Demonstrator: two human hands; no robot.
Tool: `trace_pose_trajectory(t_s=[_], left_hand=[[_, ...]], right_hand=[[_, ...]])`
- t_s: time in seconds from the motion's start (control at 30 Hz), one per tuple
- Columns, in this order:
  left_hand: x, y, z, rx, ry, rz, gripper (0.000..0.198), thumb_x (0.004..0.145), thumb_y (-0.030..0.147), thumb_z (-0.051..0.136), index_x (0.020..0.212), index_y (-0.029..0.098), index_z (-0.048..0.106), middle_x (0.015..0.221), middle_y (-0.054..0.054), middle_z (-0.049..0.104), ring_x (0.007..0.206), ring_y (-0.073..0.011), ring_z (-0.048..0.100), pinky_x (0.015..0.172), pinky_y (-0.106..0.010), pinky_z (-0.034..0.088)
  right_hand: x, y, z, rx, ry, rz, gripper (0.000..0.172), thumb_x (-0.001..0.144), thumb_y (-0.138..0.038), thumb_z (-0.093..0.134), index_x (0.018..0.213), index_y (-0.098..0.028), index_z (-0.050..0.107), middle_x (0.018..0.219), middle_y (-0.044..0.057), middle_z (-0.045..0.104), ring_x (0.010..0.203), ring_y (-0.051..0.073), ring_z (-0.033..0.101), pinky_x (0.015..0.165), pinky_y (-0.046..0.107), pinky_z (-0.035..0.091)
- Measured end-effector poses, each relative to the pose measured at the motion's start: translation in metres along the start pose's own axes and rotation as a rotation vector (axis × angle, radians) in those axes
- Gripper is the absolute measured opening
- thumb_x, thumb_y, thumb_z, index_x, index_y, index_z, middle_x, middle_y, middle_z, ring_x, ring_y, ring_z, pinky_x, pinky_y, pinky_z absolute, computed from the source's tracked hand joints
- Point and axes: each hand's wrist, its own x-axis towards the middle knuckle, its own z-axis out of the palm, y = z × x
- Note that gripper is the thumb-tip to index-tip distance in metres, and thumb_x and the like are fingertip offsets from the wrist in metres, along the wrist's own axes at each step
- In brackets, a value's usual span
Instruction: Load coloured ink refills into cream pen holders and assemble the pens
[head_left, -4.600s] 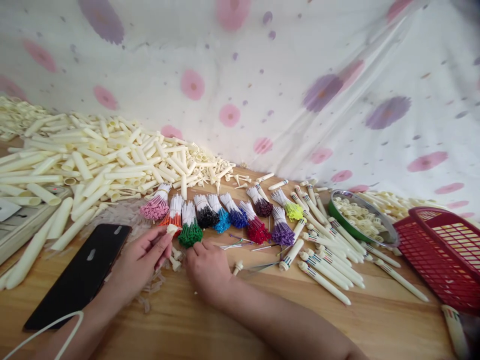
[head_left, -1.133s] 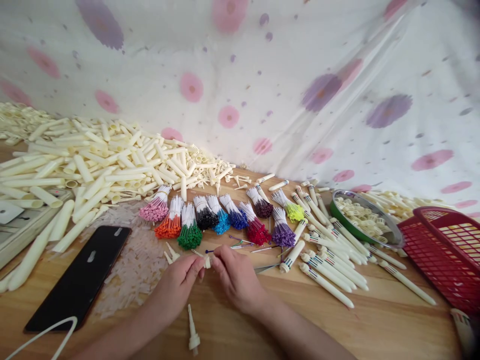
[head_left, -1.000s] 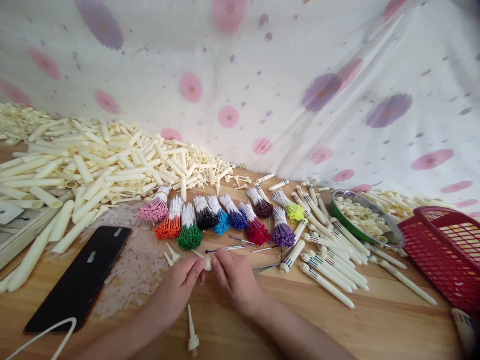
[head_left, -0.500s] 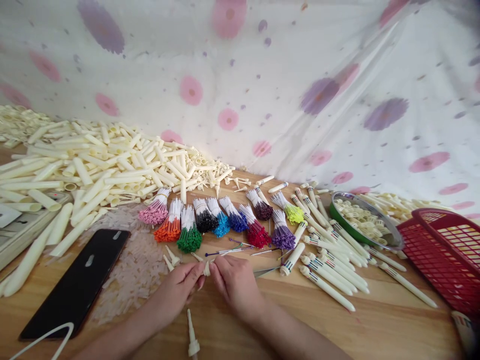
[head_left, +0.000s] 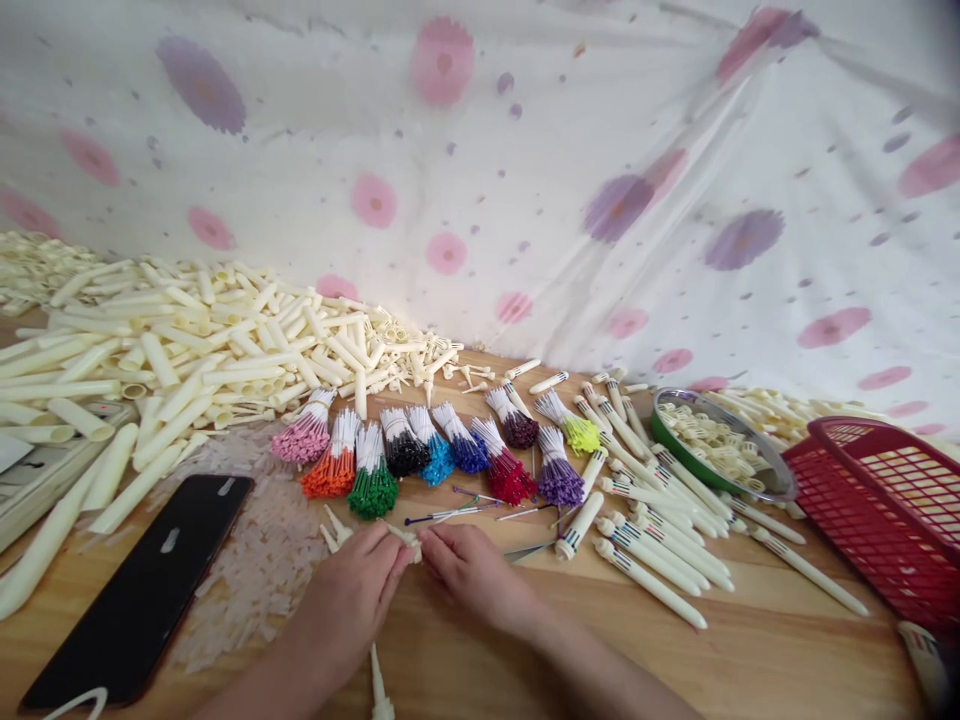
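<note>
My left hand [head_left: 358,575] is closed, its fingers pinching a small cream plastic pen part [head_left: 412,543]. Fingertips of my right hand [head_left: 474,573] press together at the part's right side, gripping it too; most of the piece is hidden between them. Just left of my fingers lie cream cone-shaped pen parts [head_left: 337,528]. Another cream cone-shaped part [head_left: 379,685] rests on the table below my left wrist. Beyond my hands stand several banded bundles of pen refills, among them green [head_left: 372,490], red [head_left: 510,475] and purple [head_left: 561,480]. Loose refills [head_left: 450,514] lie before them.
A large heap of cream pen barrels [head_left: 187,340] fills the left back. A black phone [head_left: 142,590] lies over clear plastic bits [head_left: 251,560]. To the right are assembled pens [head_left: 652,580], tweezers [head_left: 525,551], a green-sided bowl [head_left: 667,440] of cream parts and a red basket [head_left: 862,510].
My left hand has turned so its back faces up more, and its fingers have moved over the part. The right hand stays beside it. The camera view has shifted slightly.
</note>
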Motion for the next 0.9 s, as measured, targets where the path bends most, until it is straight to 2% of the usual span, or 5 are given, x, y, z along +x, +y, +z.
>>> trace_pose_trajectory(t_s=[0.13,0.33,0.47,0.67,0.9], left_hand=[[0.0,-0.005,-0.003,0.088,0.04,0.035,0.033,0.094,0.032,0.029,0.094,0.02,0.06,0.085,-0.006,0.063,0.074,-0.021,0.063,0.066,-0.034,0.051],[0.01,-0.021,-0.03,0.071,0.137,-0.032,0.024,0.091,0.034,0.038,0.095,0.021,0.058,0.089,-0.004,0.063,0.072,-0.0178,0.064,0.064,-0.028,0.052],[0.017,-0.036,-0.053,0.072,0.175,-0.093,0.024,0.089,0.036,0.04,0.095,0.022,0.058,0.092,-0.004,0.061,0.069,-0.0164,0.064,0.061,-0.027,0.052],[0.011,-0.054,-0.062,0.002,0.191,-0.18,0.026,0.086,0.04,0.043,0.099,0.025,0.058,0.095,-0.003,0.06,0.075,-0.0175,0.062,0.054,-0.022,0.052],[0.007,-0.061,-0.058,-0.067,0.21,-0.207,0.026,0.086,0.041,0.044,0.103,0.026,0.056,0.096,-0.003,0.056,0.073,-0.0157,0.06,0.055,-0.021,0.053]], right_hand=[[0.0,-0.007,-0.028,-0.239,-0.121,0.103,0.043,0.092,-0.028,0.032,0.051,-0.018,0.038,0.043,-0.003,0.041,0.046,0.009,0.039,0.048,0.021,0.026],[0.004,-0.007,-0.031,-0.677,0.014,0.179,0.034,0.094,-0.033,0.037,0.077,-0.016,0.062,0.073,0.008,0.067,0.063,0.017,0.058,0.053,0.025,0.025],[0.003,-0.007,-0.028,-0.688,0.03,0.127,0.024,0.094,-0.026,0.037,0.09,-0.018,0.059,0.083,0.006,0.068,0.069,0.016,0.06,0.056,0.024,0.027],[0.006,-0.013,-0.046,-0.588,0.131,0.039,0.038,0.095,-0.035,0.036,0.066,-0.019,0.054,0.061,-0.001,0.059,0.056,0.012,0.052,0.052,0.022,0.027],[0.124,-0.041,-0.11,-0.53,0.288,-0.148,0.027,0.085,-0.033,0.056,0.106,-0.018,0.051,0.103,0.004,0.061,0.094,0.014,0.055,0.078,0.023,0.041]])
